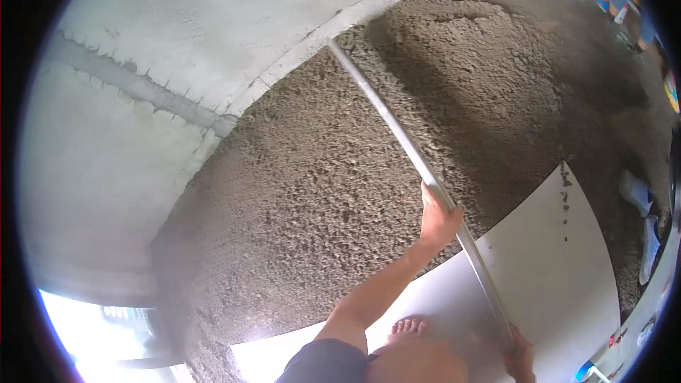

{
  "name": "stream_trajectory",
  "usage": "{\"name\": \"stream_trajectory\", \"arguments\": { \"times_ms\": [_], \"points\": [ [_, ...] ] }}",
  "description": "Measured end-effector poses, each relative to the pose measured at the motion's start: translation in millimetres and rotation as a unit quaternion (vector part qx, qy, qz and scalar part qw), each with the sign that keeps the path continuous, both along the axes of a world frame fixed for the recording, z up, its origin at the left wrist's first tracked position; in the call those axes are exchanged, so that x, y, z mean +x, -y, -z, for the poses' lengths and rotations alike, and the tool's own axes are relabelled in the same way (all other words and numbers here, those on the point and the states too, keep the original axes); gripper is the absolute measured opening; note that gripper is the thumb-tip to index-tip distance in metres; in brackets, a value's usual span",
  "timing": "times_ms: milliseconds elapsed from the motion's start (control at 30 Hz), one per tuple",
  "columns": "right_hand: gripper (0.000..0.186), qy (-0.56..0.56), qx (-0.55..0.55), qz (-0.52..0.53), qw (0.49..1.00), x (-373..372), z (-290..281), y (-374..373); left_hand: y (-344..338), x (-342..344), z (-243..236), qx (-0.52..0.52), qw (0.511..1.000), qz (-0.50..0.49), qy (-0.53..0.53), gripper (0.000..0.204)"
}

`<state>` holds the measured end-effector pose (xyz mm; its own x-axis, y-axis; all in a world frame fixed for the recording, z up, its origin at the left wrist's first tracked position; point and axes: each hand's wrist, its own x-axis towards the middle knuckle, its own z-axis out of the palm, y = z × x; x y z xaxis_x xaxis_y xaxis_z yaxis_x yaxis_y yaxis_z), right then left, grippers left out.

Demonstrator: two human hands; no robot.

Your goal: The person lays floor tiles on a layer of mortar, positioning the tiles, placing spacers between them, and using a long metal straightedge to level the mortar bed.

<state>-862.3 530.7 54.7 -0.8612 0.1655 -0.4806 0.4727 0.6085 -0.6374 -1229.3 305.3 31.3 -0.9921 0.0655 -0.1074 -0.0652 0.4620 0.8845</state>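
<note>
A long, pale metal straightedge [397, 130] lies across a bed of rough grey-brown mortar [305, 191]. Its far end reaches close to the foot of the plastered wall. My left hand [441, 223] is closed around the bar partway along, with the thumb toward the far end. At the near end, over a white board [557, 269], my right hand [520, 356] has its fingers on the bar; part of that hand is hidden. A bare foot [409, 326] of mine rests on the white board.
Grey plastered walls [213, 14] bound the far left, with a rough channel [135, 85] running down to the floor. Light-coloured footwear [636, 195] lies right of the board. Assorted objects [617, 0] stand at the upper right. Bright light enters at the lower left.
</note>
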Motion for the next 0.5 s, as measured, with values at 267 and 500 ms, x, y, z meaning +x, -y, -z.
{"name": "stream_trajectory", "arguments": {
  "times_ms": [267,500],
  "points": [
    [0.053,0.110,0.029,-0.243,0.963,-128,-46,66,196,37,1,-0.012,0.962,-0.270,-0.024,0.064],
    [0.053,-0.036,-0.031,-0.277,0.960,-172,-22,135,308,-18,55,0.055,0.946,-0.303,-0.099,0.055]
  ]
}}
